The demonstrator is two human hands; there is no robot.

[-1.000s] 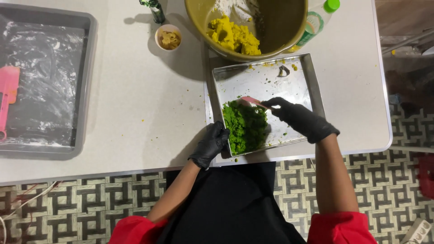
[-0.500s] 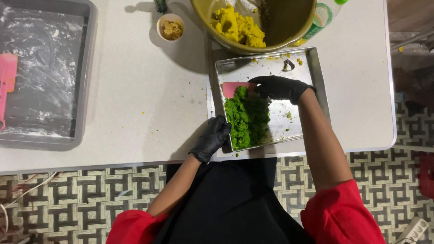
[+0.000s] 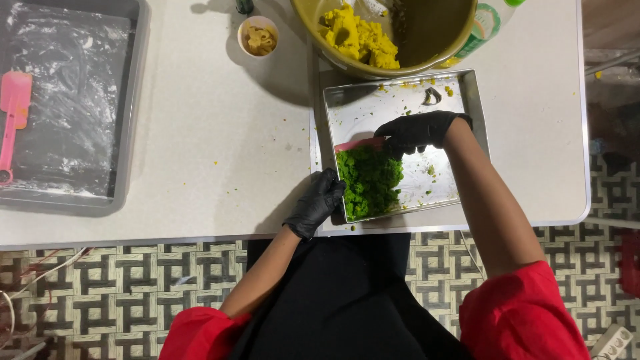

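A square metal tray lies on the white table and holds a heap of green crumbly dough in its near left part. My left hand, in a black glove, grips the tray's near left edge. My right hand, also gloved in black, holds a pink scraper against the far side of the green dough. Just beyond the tray stands a big olive bowl with yellow dough in it.
A small white cup with yellowish bits stands left of the bowl. A large grey baking tray, lined and floured, lies at the far left with a pink spatula on it. A green-capped bottle peeks out behind the bowl.
My right hand has moved with the scraper from the dough's right side to its far edge. The green dough now sits packed in the tray's near left part. The left hand stays on the tray.
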